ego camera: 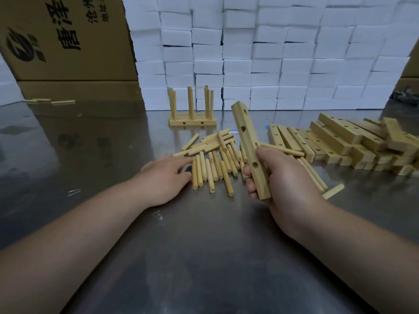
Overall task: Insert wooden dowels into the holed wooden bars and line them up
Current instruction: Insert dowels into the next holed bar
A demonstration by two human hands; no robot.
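My right hand (285, 177) grips a holed wooden bar (246, 134) by its lower end and holds it tilted up above the table; its holes have no dowels in them. My left hand (165, 175) lies flat on the metal table with its fingers spread, fingertips touching the left edge of a loose pile of wooden dowels (215, 159). At the back, bars with several upright dowels in them (192, 114) stand together. A heap of bare holed bars (344, 141) lies on the right.
A wall of white foam blocks (272, 53) closes off the back of the metal table (204, 257). A large cardboard box (68, 41) stands at the back left, with a few stray dowels (52, 101) before it. One dowel (333, 191) lies apart near my right wrist.
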